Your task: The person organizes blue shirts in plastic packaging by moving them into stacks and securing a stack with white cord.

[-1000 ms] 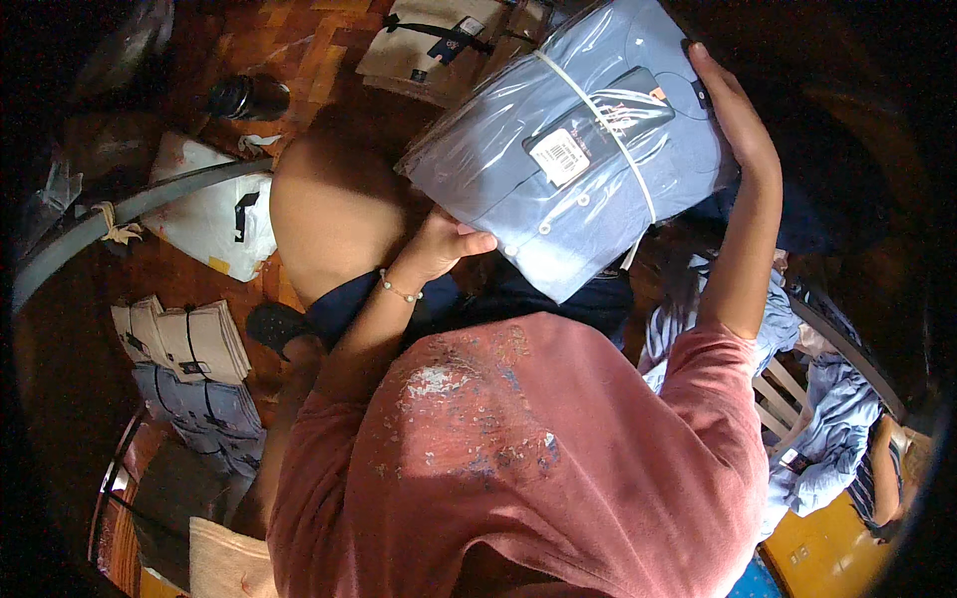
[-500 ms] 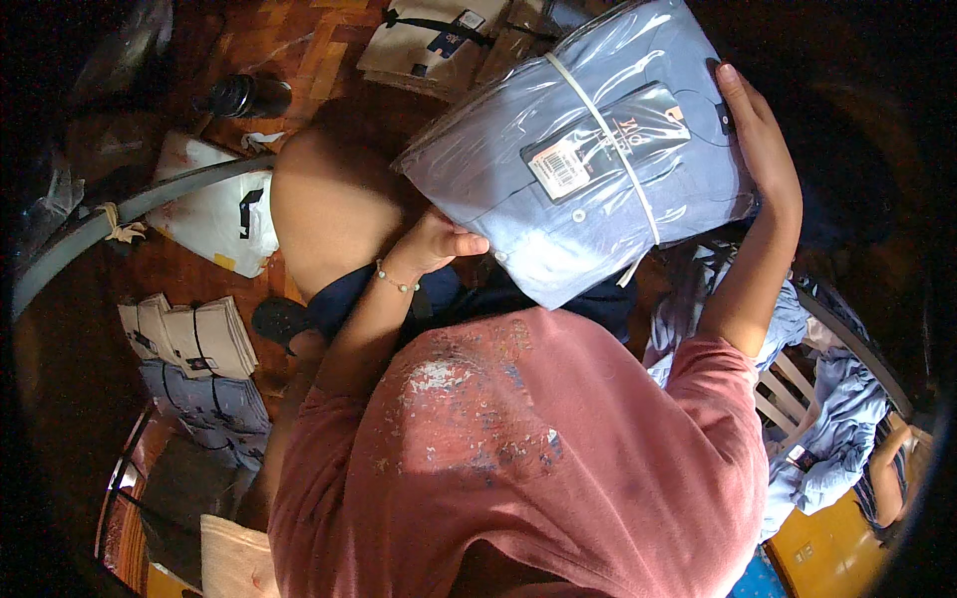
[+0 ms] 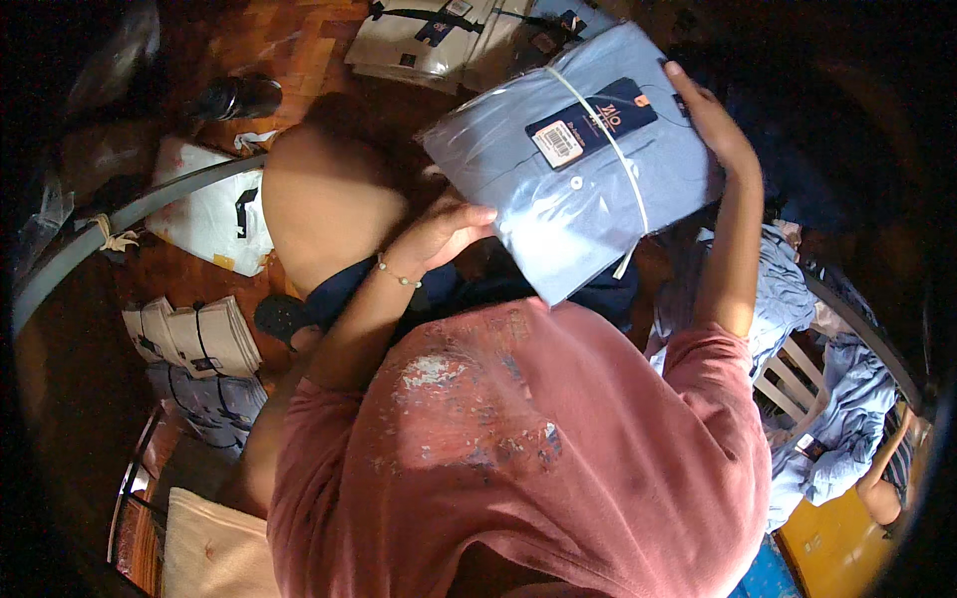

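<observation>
A folded light blue shirt pack (image 3: 598, 194) in clear plastic is held up in front of me, tilted, with a pale band round it. A dark tag with a barcode sticker (image 3: 556, 144) lies under the band. My left hand (image 3: 447, 231) grips the pack's near left edge, thumb on top and fingers hidden beneath. At the far right edge my right hand (image 3: 713, 118) clasps it, with the fingers partly out of sight behind the pack. Whether the pack holds one shirt or more, I cannot tell.
Cream garment packs (image 3: 414, 45) tied with dark bands lie at the far side. Folded bundles (image 3: 204, 339) are stacked at left, near a white plastic packet (image 3: 214, 199) and a grey curved bar (image 3: 150, 202). Loose blue shirts (image 3: 837, 419) hang over a white slatted rack at right; another person's arm (image 3: 882, 488) shows beyond.
The shirt pack has come slightly down and nearer, its top face turned more fully into view. My right hand has shifted left with it; both hands keep their hold.
</observation>
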A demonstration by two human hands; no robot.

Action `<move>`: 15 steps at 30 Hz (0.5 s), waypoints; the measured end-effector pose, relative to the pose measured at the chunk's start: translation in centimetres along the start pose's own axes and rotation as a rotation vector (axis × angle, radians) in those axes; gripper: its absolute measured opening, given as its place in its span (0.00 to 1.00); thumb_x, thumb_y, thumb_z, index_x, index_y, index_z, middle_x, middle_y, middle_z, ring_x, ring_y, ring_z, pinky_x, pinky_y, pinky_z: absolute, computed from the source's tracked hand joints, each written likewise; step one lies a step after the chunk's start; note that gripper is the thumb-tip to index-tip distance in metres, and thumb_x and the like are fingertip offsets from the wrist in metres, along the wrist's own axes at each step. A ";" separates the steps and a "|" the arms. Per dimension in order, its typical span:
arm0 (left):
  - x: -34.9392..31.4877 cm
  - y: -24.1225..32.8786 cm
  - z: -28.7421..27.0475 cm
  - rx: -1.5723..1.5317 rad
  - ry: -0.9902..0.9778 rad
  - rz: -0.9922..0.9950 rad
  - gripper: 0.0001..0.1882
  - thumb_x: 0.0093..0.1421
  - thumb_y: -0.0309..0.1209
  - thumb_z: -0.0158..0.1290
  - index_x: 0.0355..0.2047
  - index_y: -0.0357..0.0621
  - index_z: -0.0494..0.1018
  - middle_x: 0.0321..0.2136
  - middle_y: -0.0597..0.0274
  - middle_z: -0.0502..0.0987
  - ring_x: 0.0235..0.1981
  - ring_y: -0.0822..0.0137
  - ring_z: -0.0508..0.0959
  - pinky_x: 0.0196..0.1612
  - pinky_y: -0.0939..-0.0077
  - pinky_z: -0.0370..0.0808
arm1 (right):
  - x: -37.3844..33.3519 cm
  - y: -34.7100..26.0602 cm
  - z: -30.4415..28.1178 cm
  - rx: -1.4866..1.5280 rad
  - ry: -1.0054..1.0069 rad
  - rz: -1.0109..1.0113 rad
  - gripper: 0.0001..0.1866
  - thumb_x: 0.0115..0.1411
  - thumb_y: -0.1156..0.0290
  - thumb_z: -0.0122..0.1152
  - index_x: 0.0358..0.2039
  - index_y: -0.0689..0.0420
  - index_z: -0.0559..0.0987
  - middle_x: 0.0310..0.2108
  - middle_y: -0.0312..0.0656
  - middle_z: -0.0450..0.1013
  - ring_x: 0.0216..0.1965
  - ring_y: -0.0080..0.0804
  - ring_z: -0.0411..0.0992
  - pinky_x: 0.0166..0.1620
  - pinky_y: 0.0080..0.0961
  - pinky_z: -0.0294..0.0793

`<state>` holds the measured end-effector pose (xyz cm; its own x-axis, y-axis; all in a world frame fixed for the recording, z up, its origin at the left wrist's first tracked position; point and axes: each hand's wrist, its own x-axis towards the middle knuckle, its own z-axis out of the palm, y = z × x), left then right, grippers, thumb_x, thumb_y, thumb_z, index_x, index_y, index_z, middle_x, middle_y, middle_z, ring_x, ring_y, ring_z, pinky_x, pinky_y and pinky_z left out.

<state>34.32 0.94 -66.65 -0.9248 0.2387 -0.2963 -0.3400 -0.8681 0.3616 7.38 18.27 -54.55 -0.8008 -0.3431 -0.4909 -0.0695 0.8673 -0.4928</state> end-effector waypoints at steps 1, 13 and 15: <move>0.3 -0.5 0.0 -0.033 0.017 -0.014 0.32 0.50 0.32 0.53 0.54 0.37 0.56 0.52 0.57 0.63 0.54 0.60 0.62 0.57 0.60 0.57 | 1.1 1.6 0.7 -0.009 -0.059 0.047 0.38 0.56 0.38 0.39 0.49 0.62 0.70 0.46 0.50 0.69 0.46 0.35 0.66 0.52 0.22 0.59; 1.1 -0.7 -0.1 -0.107 0.062 -0.046 0.24 0.52 0.34 0.54 0.48 0.43 0.64 0.47 0.60 0.67 0.51 0.64 0.64 0.52 0.56 0.62 | 3.2 6.1 3.4 0.068 -0.039 0.030 0.38 0.56 0.38 0.38 0.51 0.60 0.68 0.51 0.50 0.65 0.53 0.39 0.62 0.55 0.23 0.55; 1.2 -0.6 0.2 -0.123 0.061 -0.030 0.23 0.52 0.34 0.54 0.48 0.43 0.64 0.47 0.60 0.67 0.51 0.63 0.65 0.53 0.56 0.62 | 2.9 5.9 3.7 0.091 0.009 -0.012 0.38 0.55 0.38 0.38 0.49 0.61 0.70 0.47 0.51 0.68 0.49 0.41 0.66 0.53 0.25 0.58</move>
<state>33.33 1.84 -67.01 -0.9011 0.2414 -0.3602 -0.3401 -0.9088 0.2417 6.86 21.05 -61.49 -0.8053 -0.3494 -0.4789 -0.0244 0.8267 -0.5621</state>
